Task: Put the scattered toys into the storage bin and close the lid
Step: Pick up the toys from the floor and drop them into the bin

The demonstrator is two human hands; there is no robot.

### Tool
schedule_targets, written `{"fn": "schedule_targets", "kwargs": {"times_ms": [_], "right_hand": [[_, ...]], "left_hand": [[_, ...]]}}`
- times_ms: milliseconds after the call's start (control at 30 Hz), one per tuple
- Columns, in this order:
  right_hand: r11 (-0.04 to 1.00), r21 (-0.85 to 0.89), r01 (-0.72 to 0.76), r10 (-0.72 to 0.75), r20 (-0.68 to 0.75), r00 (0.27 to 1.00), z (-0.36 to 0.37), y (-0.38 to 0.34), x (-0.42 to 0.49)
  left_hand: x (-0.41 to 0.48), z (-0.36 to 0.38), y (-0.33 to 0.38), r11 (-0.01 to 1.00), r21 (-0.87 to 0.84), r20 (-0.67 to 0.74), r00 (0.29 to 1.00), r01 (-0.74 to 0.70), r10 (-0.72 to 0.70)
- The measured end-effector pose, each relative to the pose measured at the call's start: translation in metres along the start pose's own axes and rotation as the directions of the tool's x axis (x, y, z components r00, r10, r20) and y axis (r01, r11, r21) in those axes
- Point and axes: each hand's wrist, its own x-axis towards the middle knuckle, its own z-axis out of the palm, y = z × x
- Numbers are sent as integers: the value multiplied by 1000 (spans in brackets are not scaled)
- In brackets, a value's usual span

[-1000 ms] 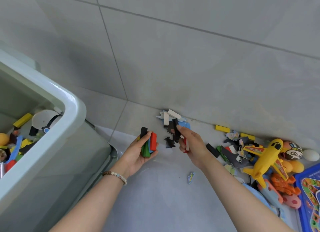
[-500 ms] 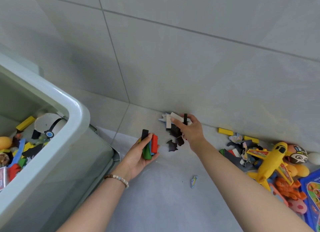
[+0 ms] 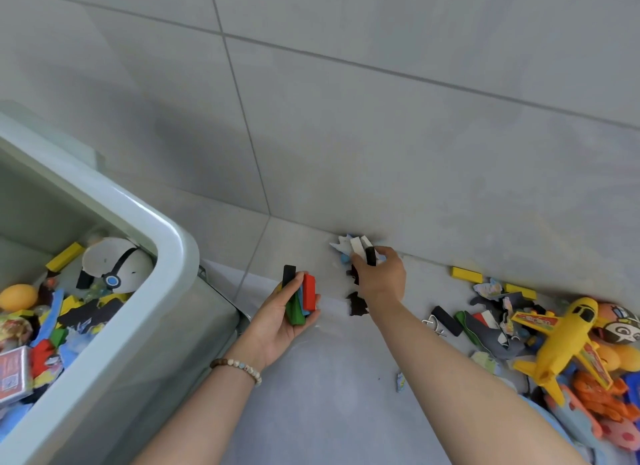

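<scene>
The pale green storage bin [image 3: 173,253] stands open at the left, with several toys inside. My left hand [image 3: 280,319] holds a bundle of coloured blocks [image 3: 300,296], black, green, blue and red, palm up beside the bin's corner. My right hand [image 3: 381,277] reaches to the foot of the wall and pinches a white block [image 3: 356,248] and a black block [image 3: 370,255] from a small pile of flat pieces. A black foam piece [image 3: 356,303] lies just below that hand.
A heap of toys lies at the right: a yellow toy plane [image 3: 561,336], orange figures, balls, flat foam shapes. Two yellow blocks [image 3: 465,274] rest along the wall's base. A black block [image 3: 446,320] and a small printed scrap [image 3: 400,381] lie on the floor.
My right hand moved away from my left hand and up to the pile at the wall, where it now pinches the white and black blocks. My left hand stayed nearly still.
</scene>
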Motion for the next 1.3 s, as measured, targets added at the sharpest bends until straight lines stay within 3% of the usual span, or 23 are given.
{"fn": "schedule_targets", "kwargs": {"times_ms": [400,800,1067,1200,1300], "right_hand": [[999,-53,1,8,164,986,-18,7,11],[963,84,-255,223,279,934,-49,-5,-2],[988,145,-57,15,278,960,-162,-108,-75],[983,167,71,-117,282,952,-198,-181,-134],[979,160,127,-174,333,927,-196,-224,-189]], "left_hand": [[-3,5,-2,1000,29,-2,1000,-1,1],[-16,21,-4,997,82,5,1000,-14,13],[-110,99,36,966,223,184,979,-128,87],[-193,119,65,960,171,280,945,-221,168],[-252,103,97,948,103,276,924,-300,263]]}}
